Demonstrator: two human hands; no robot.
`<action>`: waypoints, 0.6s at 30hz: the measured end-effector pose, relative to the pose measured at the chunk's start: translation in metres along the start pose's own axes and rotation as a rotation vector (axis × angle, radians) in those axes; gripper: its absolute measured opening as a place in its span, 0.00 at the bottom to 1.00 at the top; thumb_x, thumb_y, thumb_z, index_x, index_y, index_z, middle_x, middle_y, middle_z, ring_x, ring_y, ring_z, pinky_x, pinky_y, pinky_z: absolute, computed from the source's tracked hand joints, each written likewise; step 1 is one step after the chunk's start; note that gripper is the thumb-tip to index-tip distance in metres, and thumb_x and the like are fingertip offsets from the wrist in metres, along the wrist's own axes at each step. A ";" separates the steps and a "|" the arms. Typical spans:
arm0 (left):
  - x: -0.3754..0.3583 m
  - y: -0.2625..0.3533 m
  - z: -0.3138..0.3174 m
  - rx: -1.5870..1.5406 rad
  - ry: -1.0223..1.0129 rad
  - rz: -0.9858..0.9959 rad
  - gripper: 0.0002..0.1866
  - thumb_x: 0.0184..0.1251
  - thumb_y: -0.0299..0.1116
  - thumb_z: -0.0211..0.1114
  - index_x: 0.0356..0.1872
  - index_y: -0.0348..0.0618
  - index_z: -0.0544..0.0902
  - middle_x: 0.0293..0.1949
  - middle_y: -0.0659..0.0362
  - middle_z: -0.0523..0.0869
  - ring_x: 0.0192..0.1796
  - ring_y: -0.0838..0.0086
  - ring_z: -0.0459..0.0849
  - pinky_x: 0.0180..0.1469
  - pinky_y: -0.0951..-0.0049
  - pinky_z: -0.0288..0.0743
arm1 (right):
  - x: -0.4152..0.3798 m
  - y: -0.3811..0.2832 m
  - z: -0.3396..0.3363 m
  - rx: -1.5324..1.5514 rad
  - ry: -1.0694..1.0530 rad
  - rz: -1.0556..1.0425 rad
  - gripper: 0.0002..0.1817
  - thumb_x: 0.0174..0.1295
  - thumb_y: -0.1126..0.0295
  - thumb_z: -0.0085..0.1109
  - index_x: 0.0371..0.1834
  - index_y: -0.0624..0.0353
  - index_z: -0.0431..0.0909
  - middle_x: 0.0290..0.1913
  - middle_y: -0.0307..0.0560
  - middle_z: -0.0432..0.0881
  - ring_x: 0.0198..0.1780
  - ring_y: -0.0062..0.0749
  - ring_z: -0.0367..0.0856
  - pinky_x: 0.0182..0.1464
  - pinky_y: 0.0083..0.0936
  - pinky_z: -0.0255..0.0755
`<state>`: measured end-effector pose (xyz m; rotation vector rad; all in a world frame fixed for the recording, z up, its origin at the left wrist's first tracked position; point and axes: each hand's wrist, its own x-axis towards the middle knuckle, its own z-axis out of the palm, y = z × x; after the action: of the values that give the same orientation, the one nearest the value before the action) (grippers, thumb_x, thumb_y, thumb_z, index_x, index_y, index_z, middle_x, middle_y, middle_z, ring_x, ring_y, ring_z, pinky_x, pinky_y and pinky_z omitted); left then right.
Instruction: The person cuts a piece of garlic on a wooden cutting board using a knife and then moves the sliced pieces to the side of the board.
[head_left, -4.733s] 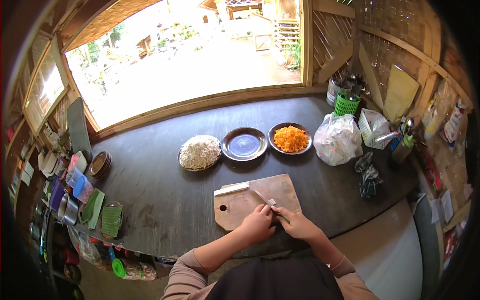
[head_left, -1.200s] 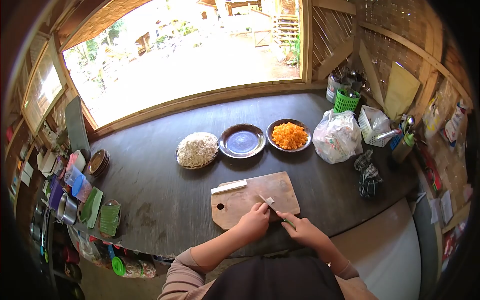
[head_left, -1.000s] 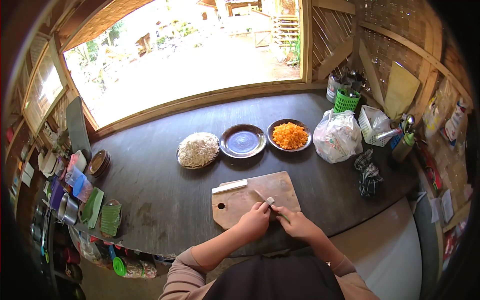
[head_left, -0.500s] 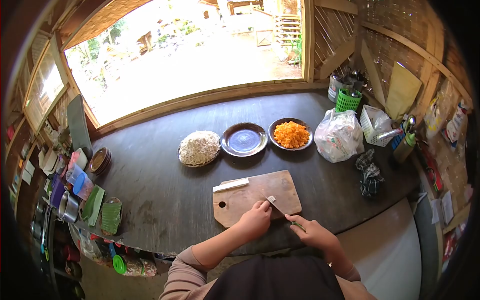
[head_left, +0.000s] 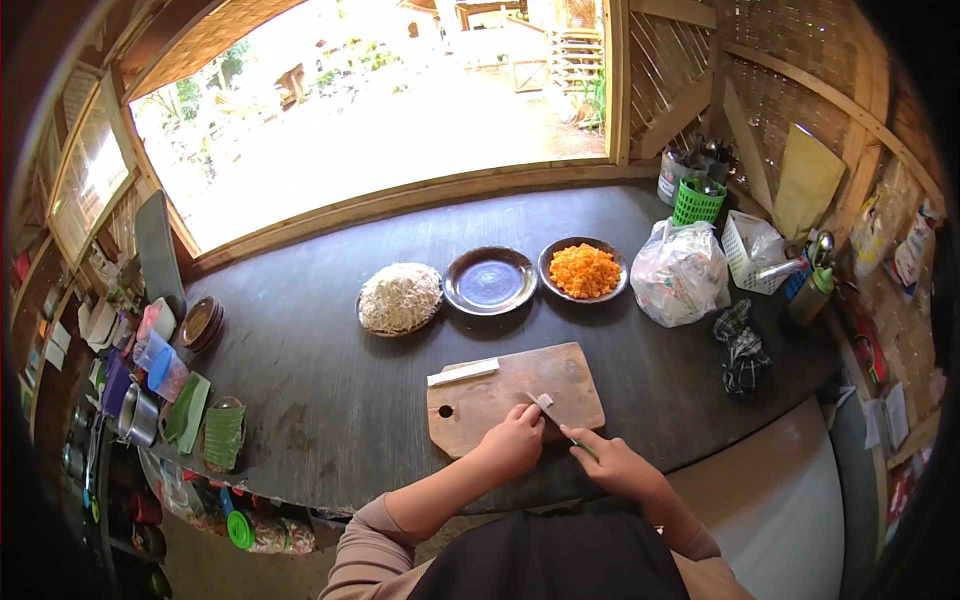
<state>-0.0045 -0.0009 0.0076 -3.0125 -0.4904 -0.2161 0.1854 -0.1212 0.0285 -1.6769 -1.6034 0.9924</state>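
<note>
A slim metal knife with a green handle slants across the lower middle of the frame, its narrow blade pointing up and to the left over a brown wooden cutting board with one round dark hole. The right hand is clamped on the green handle, just beyond the board's lower right edge. The left hand lies over the board's lower edge, its fingers curled in near the blade; whether they grip anything (the fingertips hide whatever is beneath) I cannot tell. Right by the blade, at the centre of the board, sits a little cluster of small, pale white cut pieces, blocky, close together and too small to count. Along the board's upper left edge, well apart from both hands, lies a long, straight, flat-sided white strip, clean and pale against the worn, faintly stained wood. Above the board, across the middle of the frame, stand a dark round plate heaped with fine whitish shreds, a dark glossy round plate with a bluish sheen and a dark round plate piled with bright orange bits, all on a dark wooden table.
</note>
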 end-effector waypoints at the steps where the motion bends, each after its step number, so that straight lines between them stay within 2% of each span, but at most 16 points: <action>1: 0.000 0.001 -0.003 0.021 -0.035 0.004 0.13 0.54 0.33 0.61 0.33 0.35 0.87 0.44 0.53 0.83 0.56 0.58 0.74 0.65 0.61 0.67 | 0.004 0.000 0.005 -0.010 0.032 -0.055 0.21 0.72 0.63 0.52 0.68 0.46 0.72 0.39 0.64 0.84 0.40 0.60 0.84 0.45 0.42 0.77; 2: 0.000 0.002 -0.004 0.042 -0.071 0.008 0.13 0.54 0.33 0.61 0.33 0.35 0.87 0.44 0.53 0.83 0.57 0.58 0.74 0.65 0.61 0.67 | 0.008 0.000 0.009 -0.020 0.065 -0.110 0.21 0.72 0.64 0.51 0.67 0.48 0.72 0.45 0.64 0.84 0.46 0.62 0.83 0.50 0.42 0.78; 3: -0.001 0.002 0.000 0.039 -0.071 0.010 0.13 0.54 0.33 0.61 0.33 0.35 0.87 0.44 0.53 0.83 0.57 0.58 0.74 0.65 0.61 0.67 | 0.011 -0.002 0.011 -0.019 0.065 -0.107 0.21 0.72 0.64 0.51 0.67 0.48 0.72 0.45 0.64 0.84 0.46 0.62 0.83 0.50 0.42 0.78; 5: -0.003 0.000 0.015 -0.066 0.074 -0.019 0.12 0.55 0.34 0.61 0.31 0.37 0.88 0.45 0.54 0.83 0.57 0.59 0.73 0.65 0.61 0.66 | 0.020 -0.007 0.010 -0.030 0.003 0.000 0.20 0.72 0.65 0.52 0.66 0.48 0.73 0.49 0.63 0.84 0.50 0.62 0.82 0.53 0.43 0.77; 8: -0.003 -0.003 0.037 -0.076 0.176 -0.021 0.13 0.55 0.35 0.61 0.34 0.38 0.88 0.46 0.54 0.83 0.58 0.59 0.73 0.65 0.61 0.66 | 0.025 -0.001 0.014 -0.025 0.034 -0.061 0.20 0.72 0.66 0.52 0.66 0.48 0.73 0.51 0.62 0.83 0.52 0.61 0.82 0.54 0.43 0.77; 12: -0.003 -0.003 0.031 -0.088 0.067 -0.093 0.14 0.56 0.34 0.61 0.38 0.37 0.87 0.45 0.54 0.83 0.58 0.59 0.73 0.65 0.62 0.66 | 0.015 0.010 0.010 -0.065 0.045 -0.078 0.21 0.71 0.65 0.53 0.67 0.47 0.73 0.50 0.62 0.83 0.52 0.61 0.81 0.54 0.43 0.77; 15: -0.001 -0.001 0.014 -0.045 -0.018 -0.064 0.14 0.56 0.34 0.61 0.38 0.35 0.86 0.45 0.54 0.83 0.58 0.59 0.73 0.65 0.62 0.66 | -0.003 -0.004 -0.002 -0.080 0.050 -0.067 0.22 0.71 0.63 0.53 0.68 0.47 0.72 0.44 0.63 0.85 0.47 0.58 0.85 0.52 0.40 0.77; 17: 0.001 0.001 0.002 -0.032 -0.078 -0.053 0.17 0.57 0.32 0.59 0.42 0.29 0.84 0.50 0.49 0.83 0.60 0.56 0.73 0.65 0.64 0.69 | -0.010 -0.017 -0.011 -0.022 -0.038 0.119 0.22 0.71 0.61 0.53 0.68 0.46 0.72 0.39 0.65 0.85 0.42 0.60 0.85 0.49 0.44 0.76; 18: 0.000 0.000 0.004 -0.033 -0.078 -0.053 0.17 0.57 0.32 0.59 0.42 0.29 0.84 0.50 0.49 0.83 0.60 0.56 0.73 0.65 0.64 0.69 | -0.011 -0.018 -0.012 -0.022 -0.038 0.120 0.22 0.71 0.61 0.53 0.68 0.46 0.72 0.39 0.65 0.85 0.42 0.60 0.85 0.49 0.44 0.76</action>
<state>-0.0037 -0.0007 0.0033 -3.0525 -0.5795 -0.1116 0.1860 -0.1303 0.0511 -1.7971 -1.5585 1.0755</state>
